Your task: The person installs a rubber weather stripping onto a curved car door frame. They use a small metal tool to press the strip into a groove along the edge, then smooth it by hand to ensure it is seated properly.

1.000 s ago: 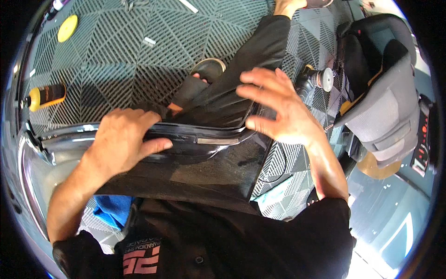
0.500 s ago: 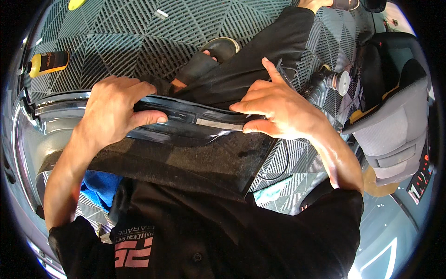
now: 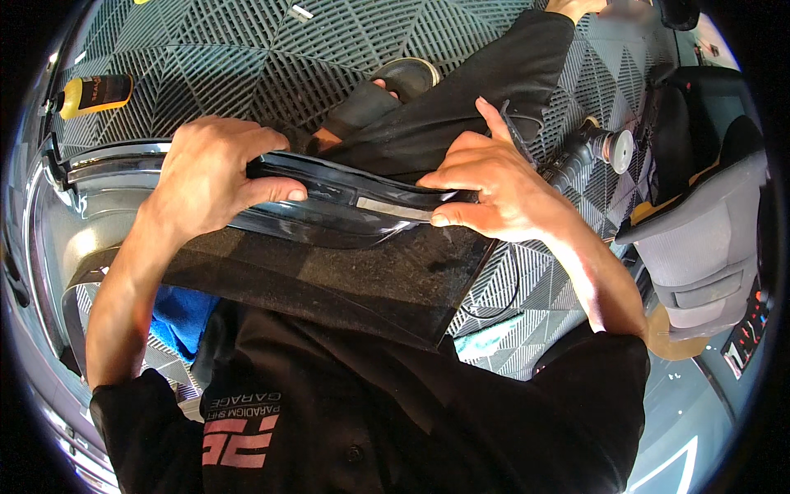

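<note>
A long, glossy dark car trim piece point(image 3: 321, 216) runs across in front of me, gently curved. A pale rectangular strip point(image 3: 393, 209) sits on its face near the right end. My left hand point(image 3: 216, 174) is closed round the trim's middle part, thumb along the face and fingers over the far edge. At the right end, my right hand point(image 3: 494, 185) pinches it between thumb and fingers, while one finger sticks up. The fingertips of both hands are partly hidden behind the trim. Below it lies a dusty dark flat panel point(image 3: 362, 276), reaching toward my shirt.
A yellow bottle with a dark label point(image 3: 97, 95) lies on the grey grated floor point(image 3: 206, 74) at far left. A blue cloth point(image 3: 183, 321) is beside my left forearm. To the right are a polishing machine point(image 3: 597, 152) and a grey padded seat point(image 3: 699, 247).
The whole view has shifted slightly, so most things appear a little farther right. Both hands keep their hold on the trim, and the right fingers sit slightly differently at its end.
</note>
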The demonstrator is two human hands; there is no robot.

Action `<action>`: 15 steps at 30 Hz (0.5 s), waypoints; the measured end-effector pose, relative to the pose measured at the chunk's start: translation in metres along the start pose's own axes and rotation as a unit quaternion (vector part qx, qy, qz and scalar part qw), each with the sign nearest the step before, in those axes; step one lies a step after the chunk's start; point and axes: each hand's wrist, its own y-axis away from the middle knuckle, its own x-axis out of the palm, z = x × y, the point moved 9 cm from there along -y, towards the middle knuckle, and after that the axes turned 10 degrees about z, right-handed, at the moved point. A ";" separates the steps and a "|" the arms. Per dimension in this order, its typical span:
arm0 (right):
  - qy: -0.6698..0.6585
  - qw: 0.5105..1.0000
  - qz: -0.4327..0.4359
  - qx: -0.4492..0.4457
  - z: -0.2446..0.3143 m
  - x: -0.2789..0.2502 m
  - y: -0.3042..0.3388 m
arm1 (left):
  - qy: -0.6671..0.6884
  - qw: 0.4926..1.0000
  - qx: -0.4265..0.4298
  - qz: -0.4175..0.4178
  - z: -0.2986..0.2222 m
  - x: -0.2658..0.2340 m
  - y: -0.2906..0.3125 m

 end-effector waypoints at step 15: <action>0.051 0.994 -0.094 0.017 0.002 0.020 0.001 | 0.005 1.000 -0.003 0.001 -0.002 0.004 0.004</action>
